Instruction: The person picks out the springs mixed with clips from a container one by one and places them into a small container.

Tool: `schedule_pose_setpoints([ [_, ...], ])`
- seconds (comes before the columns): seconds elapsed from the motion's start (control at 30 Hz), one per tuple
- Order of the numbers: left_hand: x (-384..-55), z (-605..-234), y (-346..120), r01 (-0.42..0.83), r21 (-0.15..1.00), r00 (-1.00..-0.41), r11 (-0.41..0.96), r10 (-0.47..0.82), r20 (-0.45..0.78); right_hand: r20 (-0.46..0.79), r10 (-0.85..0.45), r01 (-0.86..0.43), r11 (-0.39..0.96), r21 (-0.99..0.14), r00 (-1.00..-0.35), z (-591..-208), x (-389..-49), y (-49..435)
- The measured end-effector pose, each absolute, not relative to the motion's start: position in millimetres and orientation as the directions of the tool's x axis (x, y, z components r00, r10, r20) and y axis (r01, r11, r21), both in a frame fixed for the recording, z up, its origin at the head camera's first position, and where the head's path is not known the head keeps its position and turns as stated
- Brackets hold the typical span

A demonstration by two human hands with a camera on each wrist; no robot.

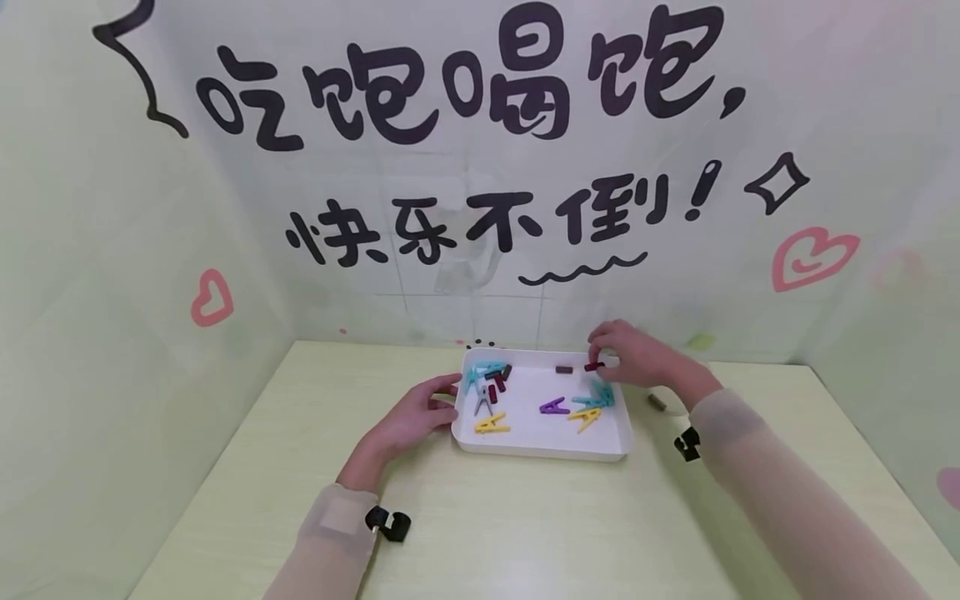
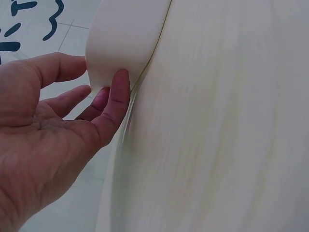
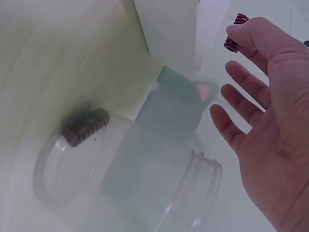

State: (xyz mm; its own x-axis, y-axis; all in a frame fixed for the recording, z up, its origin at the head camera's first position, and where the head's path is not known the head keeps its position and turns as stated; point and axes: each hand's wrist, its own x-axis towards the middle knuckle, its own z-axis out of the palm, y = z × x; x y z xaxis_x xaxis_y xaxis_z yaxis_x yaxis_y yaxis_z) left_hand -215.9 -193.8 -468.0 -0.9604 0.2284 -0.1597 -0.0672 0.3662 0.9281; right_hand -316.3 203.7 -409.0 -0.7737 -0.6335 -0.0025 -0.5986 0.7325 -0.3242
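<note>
Between thumb and index finger, my right hand [image 1: 630, 354] pinches a dark red spring [image 3: 236, 33] above the back right of the white tray [image 1: 540, 451]. My left hand [image 1: 408, 417] rests its fingers against the tray's left wall, as the left wrist view shows closely. On the tray's left lie teal clips, a grey clip [image 1: 483, 401], a yellow clip [image 1: 492, 424] and several red and brown springs. Toward the right are a purple clip [image 1: 555, 407], another yellow clip [image 1: 587, 417] and teal clips [image 1: 600, 397]. One brown spring [image 1: 564, 369] lies near the back wall.
In the right wrist view, a clear plastic jar [image 3: 145, 183] stands on the table beside the tray. A brown spring [image 3: 86, 126] shows at its base, apparently inside. Behind the pale wooden table [image 1: 495, 525] hangs a printed white sheet [image 1: 420, 308].
</note>
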Motion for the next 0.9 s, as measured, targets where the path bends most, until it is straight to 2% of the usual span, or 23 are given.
schedule_pose_setpoints([
  [0.6,-216,-466,-194,-0.06,0.938,-0.959,0.341,0.24,-0.148,0.106,-0.583,-0.578,0.732,-0.361,-0.805,-391,-303,250],
  [0.9,-214,-465,-193,-0.056,0.933,-0.962,0.356,0.231,-0.146,0.115,-0.54,-0.539,0.753,-0.378,-0.834,-383,-296,276],
])
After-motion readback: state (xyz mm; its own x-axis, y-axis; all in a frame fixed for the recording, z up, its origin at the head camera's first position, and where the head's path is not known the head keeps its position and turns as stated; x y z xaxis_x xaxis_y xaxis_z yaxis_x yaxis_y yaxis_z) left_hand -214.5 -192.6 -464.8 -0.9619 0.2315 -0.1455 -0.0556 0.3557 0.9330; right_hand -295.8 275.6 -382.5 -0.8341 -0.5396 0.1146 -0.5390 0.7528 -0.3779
